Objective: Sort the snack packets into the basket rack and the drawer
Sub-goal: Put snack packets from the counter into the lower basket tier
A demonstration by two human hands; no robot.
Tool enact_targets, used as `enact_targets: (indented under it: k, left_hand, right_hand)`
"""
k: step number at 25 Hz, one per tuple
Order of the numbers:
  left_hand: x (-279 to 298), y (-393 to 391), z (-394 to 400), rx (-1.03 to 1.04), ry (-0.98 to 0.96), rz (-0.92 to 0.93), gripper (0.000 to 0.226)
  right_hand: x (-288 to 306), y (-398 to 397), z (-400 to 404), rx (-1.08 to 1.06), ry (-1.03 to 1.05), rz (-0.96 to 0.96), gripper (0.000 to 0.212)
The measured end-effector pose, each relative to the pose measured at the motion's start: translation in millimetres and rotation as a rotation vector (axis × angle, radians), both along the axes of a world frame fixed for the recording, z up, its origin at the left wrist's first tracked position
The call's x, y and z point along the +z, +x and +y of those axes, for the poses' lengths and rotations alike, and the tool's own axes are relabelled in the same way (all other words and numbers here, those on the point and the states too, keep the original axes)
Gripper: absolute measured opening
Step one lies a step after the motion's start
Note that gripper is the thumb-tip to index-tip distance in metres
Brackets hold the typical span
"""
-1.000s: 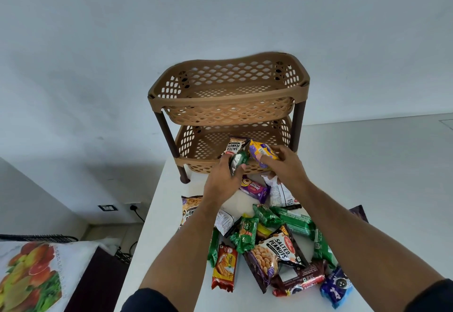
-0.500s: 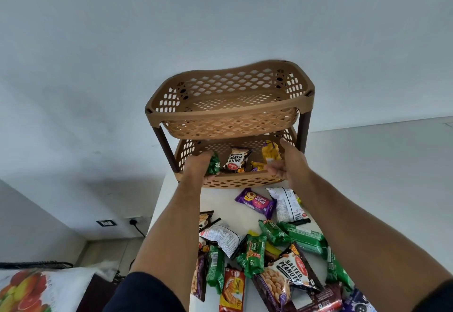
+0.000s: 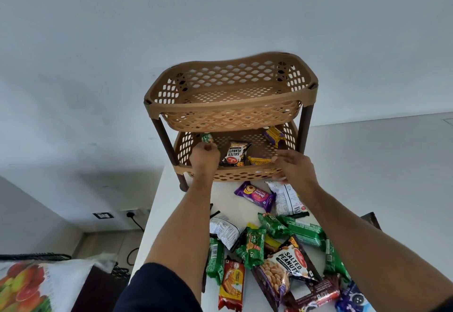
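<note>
Loading lower tier of tan perforated plastic two-tier basket rack (image 3: 230, 105).
Left hand (image 3: 205, 154) pinches a small green snack packet (image 3: 206, 138) inside the lower basket, likely about to drop it. Right hand (image 3: 295, 166) rests at the front rim with loose fingers, holding nothing. Salted-peanuts pouch (image 3: 234, 154) and two purple-yellow packets already inside; most packets (image 3: 269, 245) sit piled on the white table (image 3: 157, 213). Top tier empty; no drawer visible.

Packets (image 3: 267, 245) lie before the basket rack (image 3: 230, 105) (three inside its lower tier).
</note>
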State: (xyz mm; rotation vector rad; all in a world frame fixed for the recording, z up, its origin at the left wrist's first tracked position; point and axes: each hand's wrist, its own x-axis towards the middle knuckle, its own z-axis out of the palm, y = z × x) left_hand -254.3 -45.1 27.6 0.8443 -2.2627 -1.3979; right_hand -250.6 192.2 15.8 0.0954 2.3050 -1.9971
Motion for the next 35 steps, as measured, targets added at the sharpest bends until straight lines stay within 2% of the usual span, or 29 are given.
enact_targets:
  k: [2, 4, 7, 9, 11, 14, 16, 19, 24, 27, 30, 35]
  left_hand:
    - [-3, 17, 11, -0.135, -0.214, 0.078, 0.01]
    - [-7, 30, 18, -0.283, -0.392, 0.088, 0.012]
    - [-23, 43, 16, -0.473, -0.529, -0.047, 0.023]
    - [-31, 52, 11, -0.595, -0.555, -0.171, 0.027]
    - [-35, 65, 7, -0.725, -0.573, -0.4, 0.036]
    - [-37, 86, 8, -0.841, -0.671, -0.817, 0.091]
    - [-40, 96, 16, -0.834, -0.695, -0.9, 0.104]
    - [-36, 103, 29, -0.802, -0.658, -0.938, 0.108]
    - [-32, 110, 45, -0.799, -0.713, -1.051, 0.113]
    - [-36, 113, 55, -0.784, -0.692, -1.031, 0.105]
    - [-37, 104, 58, -0.84, -0.716, -1.06, 0.095]
    - [-25, 84, 55, -0.927, -0.783, -1.03, 0.072]
  right_hand:
    - [2, 7, -1, -0.057, 0.001, 0.121, 0.015]
    - [3, 12, -2, -0.063, 0.061, 0.172, 0.015]
    - [-2, 15, -2, 0.127, 0.294, 0.113, 0.009]
    - [-8, 20, -2, 0.321, 0.494, 0.023, 0.013]
    - [-15, 30, -1, 0.472, 0.674, -0.063, 0.02]
    - [-27, 41, 0, 0.624, 1.001, -0.082, 0.058]
    - [-29, 47, 4, 0.681, 1.126, -0.043, 0.065]
    - [-25, 55, 12, 0.724, 1.12, -0.001, 0.06]
    - [-11, 64, 15, 0.828, 1.295, 0.157, 0.059]
    - [-16, 71, 17, 0.884, 1.324, 0.213, 0.056]
    - [-26, 74, 18, 0.838, 1.319, 0.241, 0.052]
    - [-33, 77, 22, 0.688, 1.123, 0.11, 0.057]
